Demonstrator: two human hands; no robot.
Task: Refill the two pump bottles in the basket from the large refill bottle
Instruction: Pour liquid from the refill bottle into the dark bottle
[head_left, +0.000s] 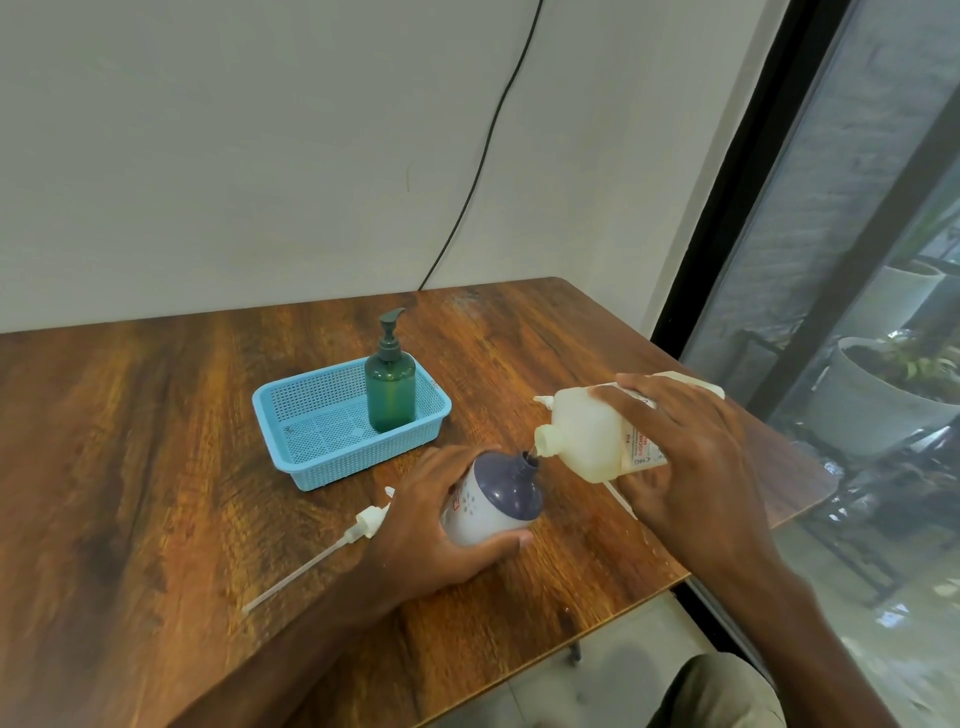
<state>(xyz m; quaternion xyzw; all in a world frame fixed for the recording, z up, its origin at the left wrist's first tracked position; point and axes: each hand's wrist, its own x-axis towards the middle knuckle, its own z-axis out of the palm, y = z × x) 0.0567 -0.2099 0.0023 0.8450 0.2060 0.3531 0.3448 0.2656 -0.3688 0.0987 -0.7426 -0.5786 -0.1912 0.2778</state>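
Note:
My left hand (431, 525) grips a white bottle with a purple shoulder (498, 499), tilted toward the right, its neck open and pump off. My right hand (680, 457) holds the large pale refill bottle (587, 436) nearly on its side, spout touching the purple bottle's opening. A white pump head with its long tube (332, 545) lies on the table left of my left hand. A green pump bottle (390, 387) stands upright with its pump on in the right part of the blue mesh basket (291, 431).
The wooden table (156, 441) ends close on the right and front near my right arm. A second white tube (621, 499) lies under the refill bottle. A black cable (483, 156) runs down the wall behind. A glass window with plant pots is at right.

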